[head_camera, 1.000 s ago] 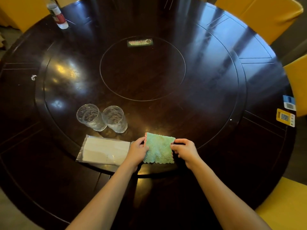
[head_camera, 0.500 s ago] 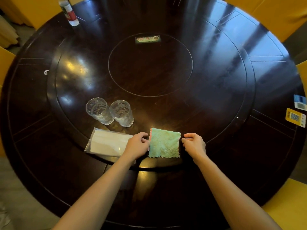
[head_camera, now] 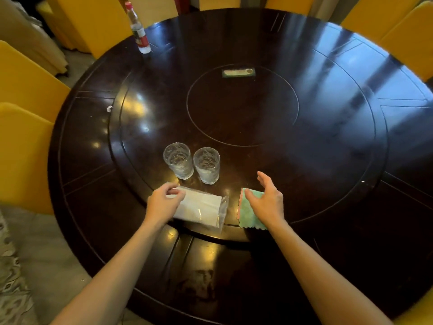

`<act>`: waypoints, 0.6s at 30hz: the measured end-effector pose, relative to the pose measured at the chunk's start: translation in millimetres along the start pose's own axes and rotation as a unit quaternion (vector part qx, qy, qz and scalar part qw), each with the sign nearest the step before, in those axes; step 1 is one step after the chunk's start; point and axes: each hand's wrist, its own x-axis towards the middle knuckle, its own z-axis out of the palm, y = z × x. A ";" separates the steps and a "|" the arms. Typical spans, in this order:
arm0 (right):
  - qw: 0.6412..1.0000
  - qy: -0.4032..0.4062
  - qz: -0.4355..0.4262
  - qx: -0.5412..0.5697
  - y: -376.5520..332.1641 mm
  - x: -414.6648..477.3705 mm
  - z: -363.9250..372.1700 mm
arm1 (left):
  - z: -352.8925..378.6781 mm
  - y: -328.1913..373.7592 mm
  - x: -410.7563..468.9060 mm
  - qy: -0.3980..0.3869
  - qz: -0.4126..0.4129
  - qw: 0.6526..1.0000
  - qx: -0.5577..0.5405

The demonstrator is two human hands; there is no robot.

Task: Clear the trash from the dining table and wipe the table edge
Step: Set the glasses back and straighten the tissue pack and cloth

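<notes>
Dark round table (head_camera: 339,242) | left grip (head_camera: 164,204) curled on plastic packet (head_camera: 202,207); right grip (head_camera: 268,200) spread open over green cloth (head_camera: 248,215)

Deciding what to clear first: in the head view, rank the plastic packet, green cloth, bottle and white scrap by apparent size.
1. plastic packet, largest.
2. green cloth and bottle: unsure; the right hand hides part of the cloth, the bottle stands farther off.
3. white scrap, smallest.

Desk (head_camera: 328,127): dark brown, glossy, thin pale inlay lines in rings and spokes. Cloth (head_camera: 248,214): mint green, pink edge. Packet (head_camera: 201,207): clear film over white. Two glasses (head_camera: 178,160) — clear, rippled pattern. Bottle (head_camera: 138,31): red cap, red-and-white label. Chairs (head_camera: 23,85) — yellow.
</notes>
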 end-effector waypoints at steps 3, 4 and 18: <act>0.999 -0.023 -0.029 0.014 -18.8 -0.1 26.2 | -19.3 -8.0 15.5 0.012 0.007 0.999 -0.052; 0.999 -0.029 -0.033 0.021 -24.9 0.2 35.1 | -23.6 -8.3 21.6 0.007 0.009 0.997 -0.074; 0.994 0.049 -0.034 0.097 -60.5 22.4 128.6 | -19.7 -4.1 102.9 -0.150 0.142 0.971 -0.118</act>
